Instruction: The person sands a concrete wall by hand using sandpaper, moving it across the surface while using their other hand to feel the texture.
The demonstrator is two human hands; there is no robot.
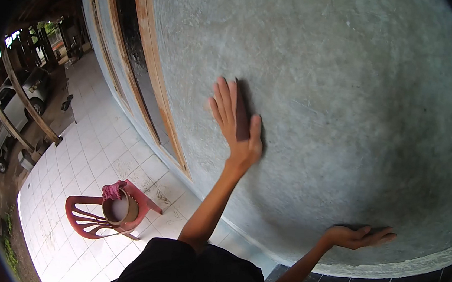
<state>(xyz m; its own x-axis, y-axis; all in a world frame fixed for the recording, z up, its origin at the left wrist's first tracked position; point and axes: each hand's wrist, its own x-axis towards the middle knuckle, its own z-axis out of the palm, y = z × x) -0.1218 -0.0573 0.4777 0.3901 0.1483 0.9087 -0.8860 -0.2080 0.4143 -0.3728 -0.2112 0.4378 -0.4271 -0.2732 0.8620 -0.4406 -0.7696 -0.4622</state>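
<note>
person's left hand (236, 126) is flat against the grey plastered wall (351, 88), fingers stretched out straight, pressing a dark flat piece (243, 110) onto it, can't tell what it is. right hand (357, 237) rests lower down near the wall's bottom edge, fingers released, holding nothing. red plastic chair (80, 216) with a bucket (131, 214) sits on the white tiles (89, 149) off to the left

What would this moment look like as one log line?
left hand flat on wall, high | right hand on wall, low | red chair on tiled floor
</note>
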